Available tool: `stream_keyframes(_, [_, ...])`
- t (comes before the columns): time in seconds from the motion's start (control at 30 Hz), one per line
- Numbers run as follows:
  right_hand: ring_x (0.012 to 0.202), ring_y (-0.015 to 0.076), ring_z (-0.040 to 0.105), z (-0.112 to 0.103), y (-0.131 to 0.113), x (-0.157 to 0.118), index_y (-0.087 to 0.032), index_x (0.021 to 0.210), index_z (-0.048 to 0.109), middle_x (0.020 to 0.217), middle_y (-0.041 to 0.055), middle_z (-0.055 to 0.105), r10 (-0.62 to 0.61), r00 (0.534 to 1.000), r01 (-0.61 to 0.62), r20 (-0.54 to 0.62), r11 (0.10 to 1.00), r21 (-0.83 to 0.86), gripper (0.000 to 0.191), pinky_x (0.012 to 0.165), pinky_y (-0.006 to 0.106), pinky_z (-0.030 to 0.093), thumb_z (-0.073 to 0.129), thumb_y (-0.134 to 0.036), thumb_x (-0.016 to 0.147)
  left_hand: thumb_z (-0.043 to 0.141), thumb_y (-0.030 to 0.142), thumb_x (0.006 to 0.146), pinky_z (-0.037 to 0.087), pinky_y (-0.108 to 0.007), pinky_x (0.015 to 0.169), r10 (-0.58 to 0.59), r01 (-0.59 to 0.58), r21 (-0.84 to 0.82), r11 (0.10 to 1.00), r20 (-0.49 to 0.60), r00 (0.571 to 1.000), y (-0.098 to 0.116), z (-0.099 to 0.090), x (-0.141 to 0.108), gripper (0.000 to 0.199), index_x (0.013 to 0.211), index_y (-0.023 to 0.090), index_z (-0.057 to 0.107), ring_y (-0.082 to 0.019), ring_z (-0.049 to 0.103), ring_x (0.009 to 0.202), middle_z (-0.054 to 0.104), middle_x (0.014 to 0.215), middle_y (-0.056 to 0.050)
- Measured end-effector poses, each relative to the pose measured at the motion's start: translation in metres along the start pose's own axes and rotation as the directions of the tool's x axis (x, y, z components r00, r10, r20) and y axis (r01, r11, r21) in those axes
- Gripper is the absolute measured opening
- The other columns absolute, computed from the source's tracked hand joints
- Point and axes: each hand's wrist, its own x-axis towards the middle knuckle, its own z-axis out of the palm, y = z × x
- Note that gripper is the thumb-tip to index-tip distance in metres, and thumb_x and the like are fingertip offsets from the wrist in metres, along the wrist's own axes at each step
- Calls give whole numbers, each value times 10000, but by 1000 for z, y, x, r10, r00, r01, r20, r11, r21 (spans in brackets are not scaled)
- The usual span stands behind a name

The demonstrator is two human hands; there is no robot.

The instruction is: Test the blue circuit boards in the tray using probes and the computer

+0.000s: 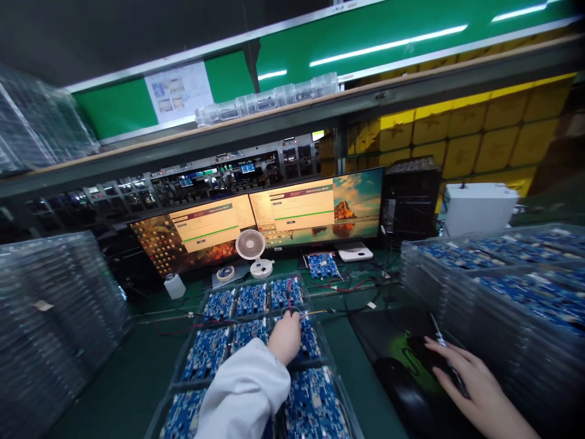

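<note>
My left hand (286, 338), in a white sleeve, is closed over a clear tray (336, 369) of blue circuit boards. Its fingers pinch a thin wire lead (289, 299), which shows red above the fingertips; the lead's end is hidden. Just under this hand is a circuit board (309, 341), partly covered by it. Over on the right, my right hand (470, 375) has its fingers around a slim tool (458, 379) with a silver pointed tip and a dark handle. That hand hovers at or rests on the mouse pad (384, 335); contact is unclear.
Beyond the tray stand two monitors (315, 213), a small white fan (251, 245), a tape roll (225, 273) and another circuit board (322, 266). Stacked clear trays (50, 329) rise at left, more board-filled trays (457, 292) at right. A black mouse (402, 384) lies on the pad.
</note>
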Motion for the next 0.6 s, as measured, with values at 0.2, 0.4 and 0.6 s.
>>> stream_keyframes(0.2, [997, 285, 638, 1, 1, 1, -237, 1113, 624, 1083, 75, 712, -7, 1000, 7, -16, 1000, -12, 359, 823, 456, 573, 482, -424, 841, 426, 208, 892, 433, -274, 963, -33, 30, -62, 998, -47, 998, -2, -4, -9, 209, 1011, 137, 583, -185, 598, 986, 550, 1115, -125])
stream_keyframes(0.4, [964, 304, 647, -2, 0, 5, -245, 1103, 617, 1061, 91, 715, 11, 1000, -11, 1, 1000, 8, 366, 823, 479, 566, 498, -432, 812, 515, 184, 832, 285, -322, 1139, -104, 90, -168, 982, -72, 992, -8, -11, -31, 444, 1275, 203, 499, -256, 388, 1342, 384, 1377, -144])
stream_keyframes(0.6, [961, 338, 642, -3, 6, 2, -273, 1070, 625, 1039, 121, 712, 85, 996, -85, -5, 996, 20, 340, 861, 514, 537, 479, -428, 805, 529, 236, 825, 229, -390, 1186, -112, 105, -204, 973, -22, 993, -16, -38, -93, 610, 1410, 199, 361, -286, 261, 1427, 283, 1511, -152])
